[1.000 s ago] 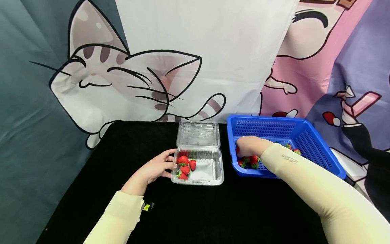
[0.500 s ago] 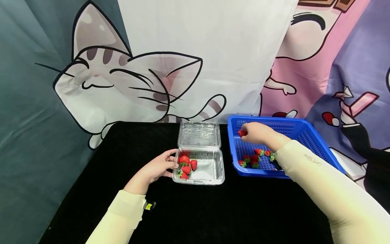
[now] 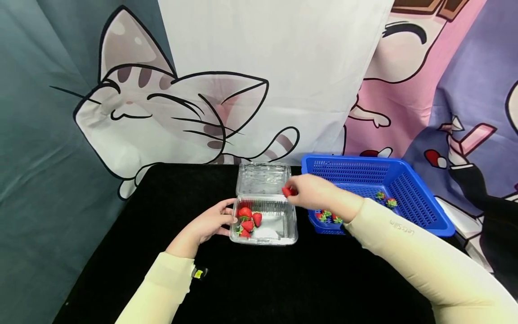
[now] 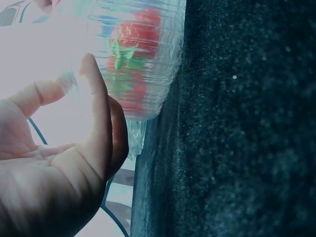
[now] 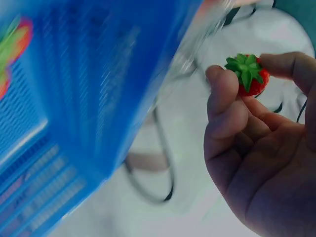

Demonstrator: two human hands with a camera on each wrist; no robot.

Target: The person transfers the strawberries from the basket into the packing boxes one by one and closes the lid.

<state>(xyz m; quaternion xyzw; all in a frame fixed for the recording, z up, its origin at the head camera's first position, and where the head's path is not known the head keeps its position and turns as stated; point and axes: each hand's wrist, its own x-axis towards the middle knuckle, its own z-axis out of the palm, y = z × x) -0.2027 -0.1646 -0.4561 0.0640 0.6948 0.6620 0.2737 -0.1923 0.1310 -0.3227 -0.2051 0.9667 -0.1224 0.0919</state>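
A clear plastic clamshell box (image 3: 283, 240) stands on the black cloth with its lid (image 3: 263, 177) folded back. Several strawberries (image 3: 247, 225) lie in its left half. At the left wall, my left hand (image 3: 204, 223) grips the rim with the thumb on top and fingers along the outside, as the left wrist view also shows. My right hand (image 3: 311, 191) is above the box's back right corner, pinching a strawberry (image 5: 253, 79) between thumb and fingertips, green leaves toward the wrist camera.
To the right stands a blue perforated basket (image 3: 425, 193) with several more strawberries in it; my right forearm crosses over its front left part. A printed cat curtain (image 3: 243, 45) hangs right behind the black-covered table (image 3: 283, 288).
My right hand has lifted a strawberry out of the blue basket and carried it left, over the basket's edge to the box. The left hand stays at the box's left side.
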